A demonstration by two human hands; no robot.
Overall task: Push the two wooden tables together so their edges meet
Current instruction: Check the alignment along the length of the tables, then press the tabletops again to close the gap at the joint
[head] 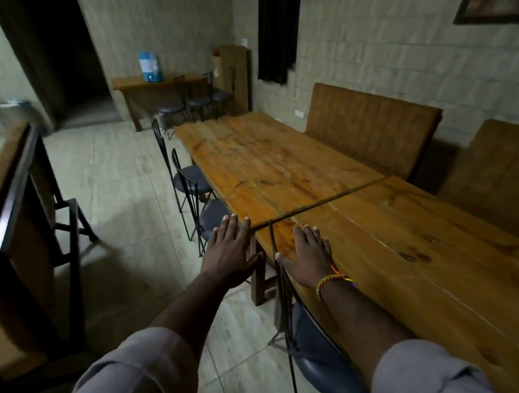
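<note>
Head view: right hand (307, 257) flat on near table (416, 245).

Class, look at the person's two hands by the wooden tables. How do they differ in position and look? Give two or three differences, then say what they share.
The right hand lies flat on the near table; the left hand is beyond the table's edge, above the floor, fingertips toward the far table. The right wrist wears a braided bracelet; the left wrist is bare. Both are open, fingers extended, gripping nothing.

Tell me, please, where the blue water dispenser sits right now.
In the head view, the blue water dispenser stands far back on the left, on a small wooden side table against the wall, right of the dark doorway.
</note>
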